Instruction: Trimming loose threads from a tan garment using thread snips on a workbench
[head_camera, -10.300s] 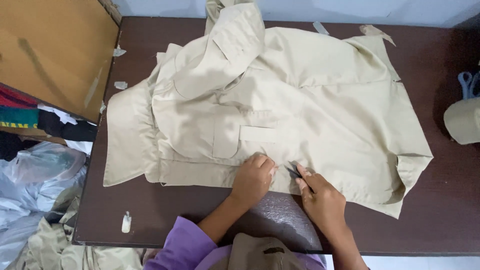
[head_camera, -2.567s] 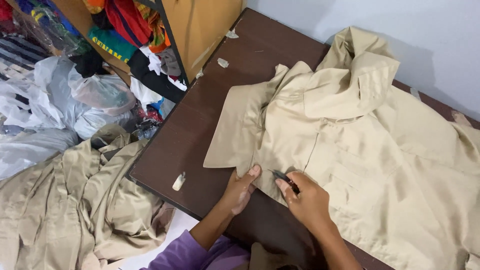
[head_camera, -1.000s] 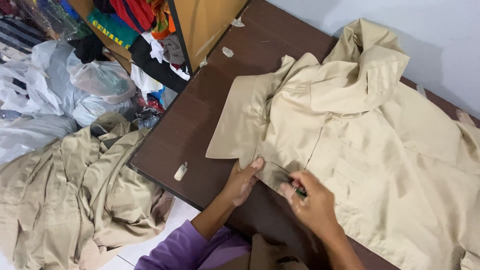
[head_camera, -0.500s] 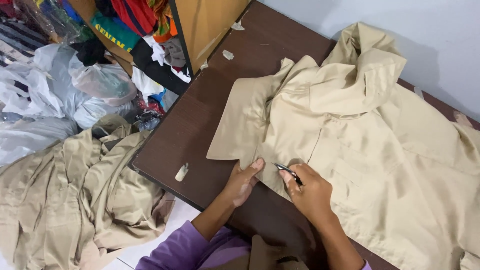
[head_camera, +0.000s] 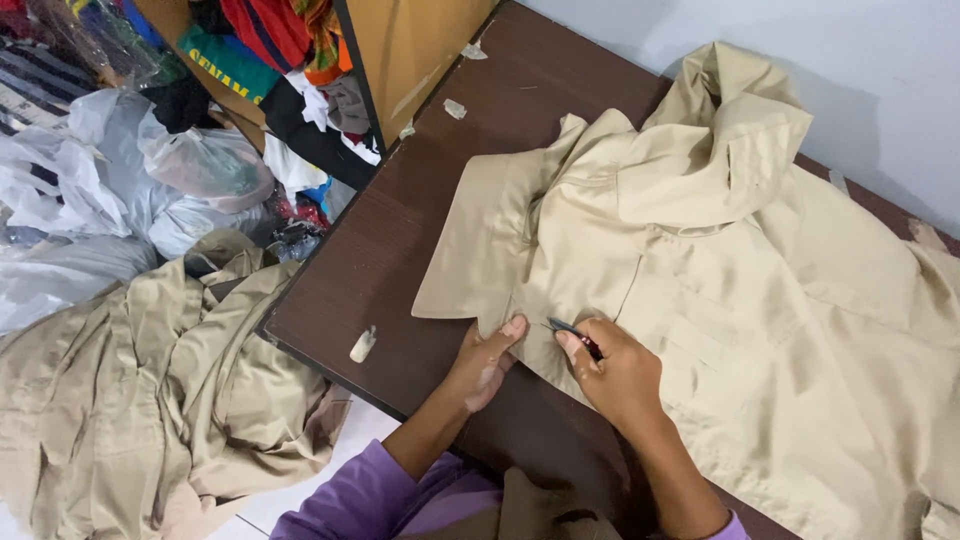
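A beige shirt (head_camera: 720, 270) lies spread and rumpled across the dark brown table (head_camera: 380, 260), its collar bunched at the far side. The left hand (head_camera: 487, 360) presses flat, fingers open, on the near hem. Just right of it, the right hand (head_camera: 620, 375) pinches a small dark tool (head_camera: 566, 328), tip on the fabric.

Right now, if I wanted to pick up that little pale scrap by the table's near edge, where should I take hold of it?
Pinch the pale scrap across its narrow middle, coming from above. It lies flat and alone on the brown table, left of the left hand, with bare wood on both long sides for fingertips.
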